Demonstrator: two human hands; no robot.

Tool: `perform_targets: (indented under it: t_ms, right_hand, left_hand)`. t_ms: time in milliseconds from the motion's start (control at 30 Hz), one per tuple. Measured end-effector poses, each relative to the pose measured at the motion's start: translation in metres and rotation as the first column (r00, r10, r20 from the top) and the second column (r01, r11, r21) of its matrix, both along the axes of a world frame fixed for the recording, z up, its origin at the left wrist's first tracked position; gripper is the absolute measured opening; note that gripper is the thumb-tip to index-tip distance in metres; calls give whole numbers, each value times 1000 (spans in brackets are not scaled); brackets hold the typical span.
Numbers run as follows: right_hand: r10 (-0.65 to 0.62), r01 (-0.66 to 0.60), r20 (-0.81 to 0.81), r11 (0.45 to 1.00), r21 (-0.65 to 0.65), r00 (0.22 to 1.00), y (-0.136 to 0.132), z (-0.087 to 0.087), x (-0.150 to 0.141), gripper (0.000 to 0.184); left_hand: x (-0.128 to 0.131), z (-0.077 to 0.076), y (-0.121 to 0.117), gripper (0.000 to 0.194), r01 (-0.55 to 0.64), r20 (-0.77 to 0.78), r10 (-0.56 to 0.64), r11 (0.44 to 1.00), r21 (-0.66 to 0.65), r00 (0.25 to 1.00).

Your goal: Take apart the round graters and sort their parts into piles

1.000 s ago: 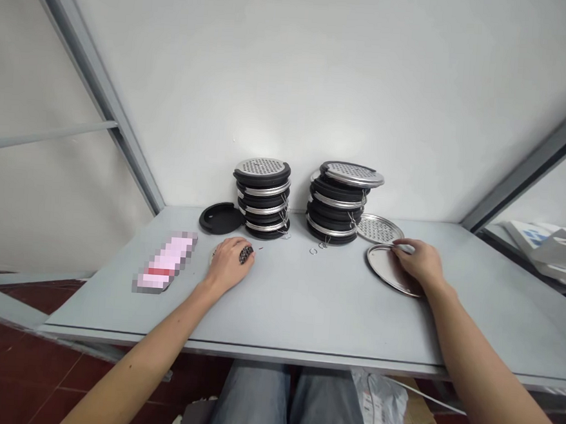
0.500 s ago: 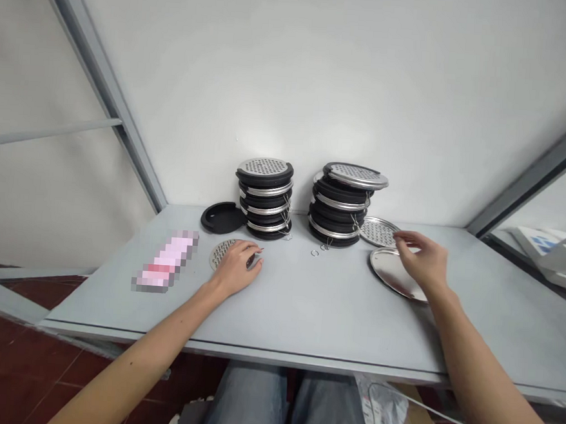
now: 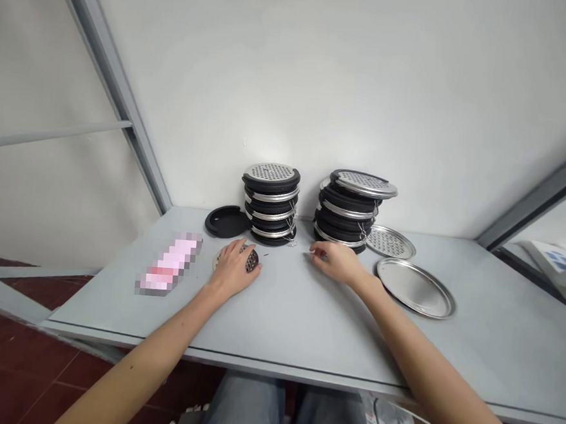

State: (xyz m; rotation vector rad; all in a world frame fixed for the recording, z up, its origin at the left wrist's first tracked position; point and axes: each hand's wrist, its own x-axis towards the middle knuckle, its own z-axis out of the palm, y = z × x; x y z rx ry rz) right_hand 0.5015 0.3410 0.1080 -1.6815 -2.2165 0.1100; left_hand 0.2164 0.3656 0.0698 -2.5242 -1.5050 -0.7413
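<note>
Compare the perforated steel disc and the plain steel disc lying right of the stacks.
The perforated steel disc is punched with small holes, while the plain steel disc has a smooth, shiny face and a raised rim. The perforated disc lies beside the right stack, nearer the wall; the plain disc lies nearer the person and looks larger. Both are round and lie flat on the grey table.

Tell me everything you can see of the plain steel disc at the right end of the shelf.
The steel disc is round and shallow, with a thin raised rim and a smooth, shiny, unperforated face that reflects the room. It lies flat on the grey shelf, to the right of the taller-looking black-and-steel stack. Its edge nearly meets the perforated disc, though I can't tell if they touch. The right hand is apart from it, to its left.
</note>
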Motion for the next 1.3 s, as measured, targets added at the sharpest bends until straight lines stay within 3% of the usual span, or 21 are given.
perform_targets:
  t_ms: [100, 200, 300, 467, 567, 667, 800, 900, 967, 1033, 1100, 1200, 1300]
  right_hand:
    - [-137, 135, 101, 991, 20, 985, 2, -6, -13, 27]
    - [-151, 148, 127, 988, 33, 980, -4, -12, -17, 30]
    - [-88, 85, 67, 995, 45, 994, -10, -15, -13, 26]
    - [152, -140, -196, 987, 74, 969, -3, -26, -4, 24]
    - [171, -145, -299, 983, 109, 939, 3, -35, -2, 23]
    - [162, -123, -275, 980, 155, 948, 5, -39, 0, 23]
    - [150, -122, -227, 983, 136, 962, 5, -39, 0, 21]
    - [143, -119, -223, 986, 119, 964, 5, -39, 0, 22]
    - [145, -120, -220, 985, 122, 965, 5, -40, 0, 22]
    - [158, -133, -198, 982, 133, 968, 5, -41, 1, 23]
    - [163, -140, -149, 978, 158, 975, 4, -40, 2, 23]
    - [100, -89, -49, 978, 191, 994, 3, -37, 3, 26]
    - [-42, 31, 69, 987, 157, 997, -1, -32, 0, 30]
  left_hand:
    - [-3, -1, 2, 43, -9, -26, 8, 1000, -30, 1000]
    - [-6, 1, 3, 40, -20, -39, 18, 998, -53, 999]
    - [-11, 5, 3, 37, -51, -60, 48, 997, -56, 997]
    - [-16, 13, 3, 36, -71, -45, 67, 994, -80, 997]
    - [-9, 19, 2, 33, -48, 60, 51, 998, -44, 997]
    - [3, 30, 2, 27, 33, 202, -57, 992, 118, 978]
    - [16, 67, 11, 24, 51, 332, -203, 909, 415, 921]
    - [20, 113, 24, 28, -32, 373, -219, 826, 563, 902]
    - [20, 145, 34, 33, -42, 355, -213, 806, 590, 910]
    - [20, 171, 46, 46, 64, 239, -216, 854, 517, 947]
    - [18, 186, 59, 57, 212, 69, -251, 912, 351, 965]
    - [12, 190, 79, 52, 337, -75, -331, 934, 117, 941]
    - [5, 182, 91, 41, 374, -58, -372, 927, 24, 927]
